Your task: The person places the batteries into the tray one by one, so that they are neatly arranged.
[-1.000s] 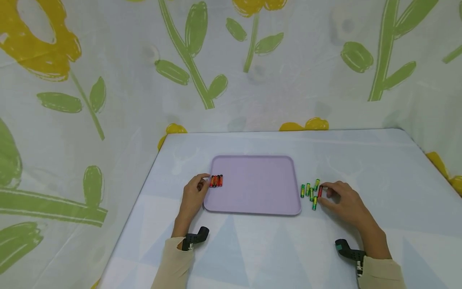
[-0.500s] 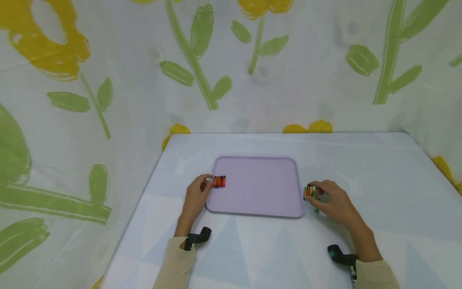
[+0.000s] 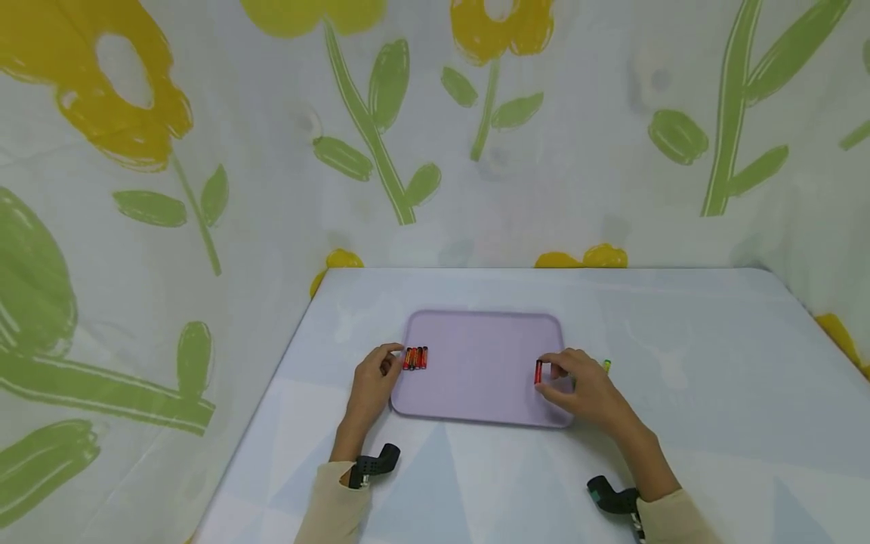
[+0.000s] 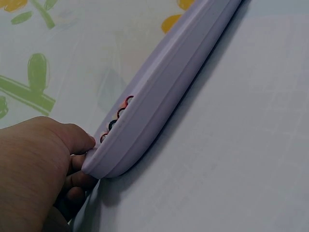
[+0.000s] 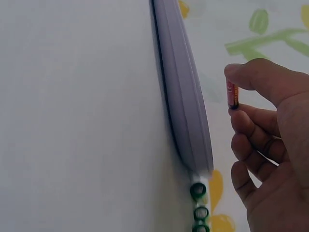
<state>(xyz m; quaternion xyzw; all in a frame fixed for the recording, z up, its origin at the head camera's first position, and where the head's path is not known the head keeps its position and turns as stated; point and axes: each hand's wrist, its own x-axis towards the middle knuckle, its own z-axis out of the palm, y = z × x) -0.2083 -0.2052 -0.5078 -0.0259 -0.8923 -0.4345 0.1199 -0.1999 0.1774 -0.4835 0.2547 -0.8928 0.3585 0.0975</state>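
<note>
A lilac tray (image 3: 481,363) lies on the table, with a row of several red-and-black batteries (image 3: 415,358) at its left end. My left hand (image 3: 370,381) grips the tray's left rim; in the left wrist view its thumb (image 4: 77,137) is at the rim beside the battery ends, with curled fingers below. My right hand (image 3: 587,384) pinches a red battery (image 3: 538,372) between thumb and fingertips, over the tray's right part. The right wrist view shows this battery upright in the pinch. Behind the right hand one green battery (image 3: 607,366) shows; other green ones are hidden there.
Several green-ended batteries (image 5: 198,190) stand in a line off the tray's right side. The pale patterned table (image 3: 693,393) extends around the tray. A flowered cloth (image 3: 544,211) hangs behind and at the left.
My right hand has carried the red battery leftward, from among the green batteries to over the tray's right part. The left hand stays at the tray rim. The head view has shifted slightly.
</note>
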